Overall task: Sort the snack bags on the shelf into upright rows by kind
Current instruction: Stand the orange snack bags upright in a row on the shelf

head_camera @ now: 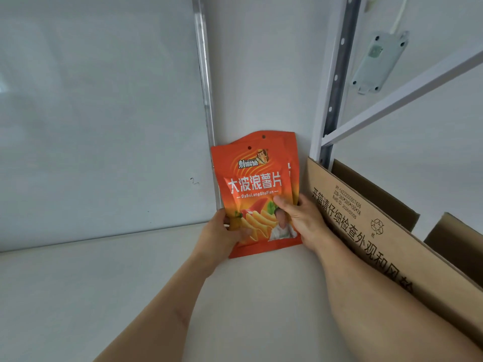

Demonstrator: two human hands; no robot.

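Observation:
An orange chip bag (254,178) with white lettering stands upright at the back of the white shelf (104,283), close to the rear wall. A second orange bag (288,142) of the same kind stands right behind it, mostly hidden. My left hand (224,231) grips the front bag's lower left edge. My right hand (300,215) grips its lower right side, thumb across the front.
An open brown cardboard box (379,231) with printed black text stands to the right of the bags, touching my right forearm. A white metal upright (332,100) and crossbar rise behind it. A grey panel (91,113) forms the back wall at left.

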